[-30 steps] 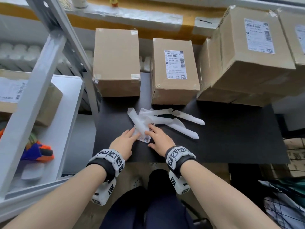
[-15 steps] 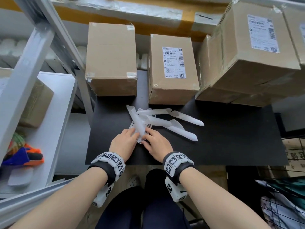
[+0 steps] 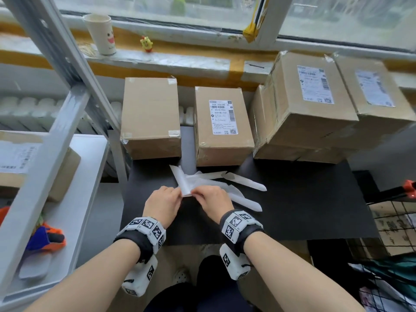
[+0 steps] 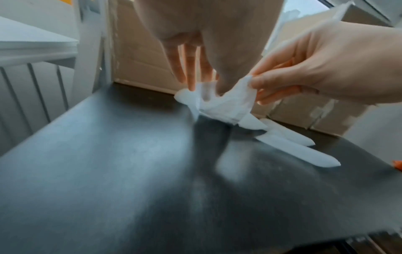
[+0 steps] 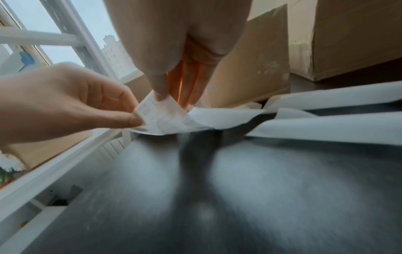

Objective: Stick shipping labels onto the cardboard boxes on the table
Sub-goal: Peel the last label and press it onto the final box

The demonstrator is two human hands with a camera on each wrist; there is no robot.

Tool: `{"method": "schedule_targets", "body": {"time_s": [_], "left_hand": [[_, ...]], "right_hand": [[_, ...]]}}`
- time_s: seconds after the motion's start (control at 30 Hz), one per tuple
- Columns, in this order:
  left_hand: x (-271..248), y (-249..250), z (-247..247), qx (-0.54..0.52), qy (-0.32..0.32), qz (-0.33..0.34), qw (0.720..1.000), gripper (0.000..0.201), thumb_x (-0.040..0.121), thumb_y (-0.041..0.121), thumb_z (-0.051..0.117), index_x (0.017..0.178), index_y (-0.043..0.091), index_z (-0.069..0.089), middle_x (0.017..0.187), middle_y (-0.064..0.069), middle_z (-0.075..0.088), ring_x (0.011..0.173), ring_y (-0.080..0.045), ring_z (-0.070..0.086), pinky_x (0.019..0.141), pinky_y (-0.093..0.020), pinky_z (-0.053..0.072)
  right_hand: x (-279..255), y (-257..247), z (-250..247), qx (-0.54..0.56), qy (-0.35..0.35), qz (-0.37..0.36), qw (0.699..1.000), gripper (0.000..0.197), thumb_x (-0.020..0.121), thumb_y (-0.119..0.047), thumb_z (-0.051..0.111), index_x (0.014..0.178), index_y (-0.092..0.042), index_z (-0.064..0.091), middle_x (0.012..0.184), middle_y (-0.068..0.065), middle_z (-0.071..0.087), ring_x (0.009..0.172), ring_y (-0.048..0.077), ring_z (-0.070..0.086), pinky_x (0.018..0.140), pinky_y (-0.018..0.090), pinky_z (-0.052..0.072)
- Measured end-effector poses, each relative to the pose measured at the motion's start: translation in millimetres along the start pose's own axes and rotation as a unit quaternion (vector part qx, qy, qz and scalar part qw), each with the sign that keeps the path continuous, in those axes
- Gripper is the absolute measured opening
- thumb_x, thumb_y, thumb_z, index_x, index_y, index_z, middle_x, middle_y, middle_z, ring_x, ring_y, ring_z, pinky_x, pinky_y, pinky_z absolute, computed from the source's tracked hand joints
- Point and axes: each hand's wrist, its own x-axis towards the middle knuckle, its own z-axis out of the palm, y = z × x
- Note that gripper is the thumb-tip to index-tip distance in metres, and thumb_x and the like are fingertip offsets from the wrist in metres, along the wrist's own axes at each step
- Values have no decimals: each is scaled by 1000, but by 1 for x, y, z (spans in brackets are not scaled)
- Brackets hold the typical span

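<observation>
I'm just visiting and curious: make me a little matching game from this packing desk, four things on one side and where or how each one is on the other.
Things:
1. Cup
2. Plain box
3. Label
4. Strips

Place or state:
A. pinched between both hands
B. lying loose on the black table
C. standing on the windowsill
D. on the table, nothing stuck on top

Pairs: 1-C, 2-D, 3-A, 4-B
</observation>
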Motion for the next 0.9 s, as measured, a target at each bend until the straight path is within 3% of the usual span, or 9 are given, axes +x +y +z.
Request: {"method": "schedule_targets", "body": {"time_s": [0.1, 0.17, 0.37, 0.5, 0.6, 0.7, 0.8, 0.9], "left_hand": [[7, -4, -22, -38, 7, -62, 997, 11, 88, 22, 57, 88, 13, 64, 83, -5, 66, 86, -26, 59, 70, -37, 49], [12, -9, -34, -51, 19, -75, 996, 16, 91, 27, 51, 94, 16, 62, 91, -3, 65, 93, -23, 57, 74, -36, 47], [21, -6, -61, -119, 53, -129, 983, 32, 86, 35, 61, 111, 15, 57, 113, 1, 64, 105, -20, 60, 84, -34, 48], [26, 4, -71, -180, 56, -97, 977, 19, 86, 29, 62, 96, 13, 66, 101, -3, 68, 93, -20, 63, 84, -32, 49], [31, 17, -77, -251, 47, -87, 963, 22, 87, 27, 60, 102, 15, 69, 100, -2, 71, 91, -17, 65, 88, -35, 51], [34, 31, -85, -303, 51, -83, 948, 24, 89, 27, 58, 108, 18, 70, 102, 0, 72, 94, -13, 66, 90, -28, 49], [35, 39, -92, -347, 68, -88, 931, 22, 91, 25, 55, 99, 16, 73, 86, 0, 70, 87, -14, 62, 85, -32, 47], [37, 41, -94, -412, 80, -108, 901, 20, 89, 25, 59, 95, 14, 75, 73, 9, 67, 77, -11, 59, 82, -32, 49]], "right_hand": [[7, -6, -18, 28, 29, 13, 999, 22, 93, -24, 53, 104, -16, 70, 103, 5, 72, 98, 27, 64, 86, 36, 50], [10, -10, -29, 42, 37, 20, 998, 21, 93, -24, 54, 103, -17, 70, 101, 6, 73, 97, 26, 64, 87, 37, 50], [20, -21, -55, 65, 83, 54, 993, 18, 90, -22, 56, 96, -16, 72, 98, 4, 73, 95, 24, 65, 86, 31, 49], [22, -31, -65, 97, 110, 71, 987, 17, 87, -25, 58, 89, -15, 71, 92, 3, 73, 90, 21, 65, 83, 28, 47], [23, -41, -68, 124, 110, 74, 983, 16, 86, -27, 59, 85, -15, 70, 88, 2, 73, 88, 20, 64, 84, 32, 50], [24, -49, -69, 152, 115, 66, 980, 14, 86, -25, 60, 87, -14, 70, 86, 3, 72, 85, 20, 65, 84, 36, 51], [23, -56, -71, 174, 122, 58, 975, 14, 86, -21, 59, 90, -13, 70, 88, 6, 72, 86, 20, 65, 85, 36, 51], [22, -61, -72, 190, 132, 56, 971, 16, 86, -18, 60, 95, -10, 71, 94, 8, 73, 90, 20, 66, 87, 35, 52]]}}
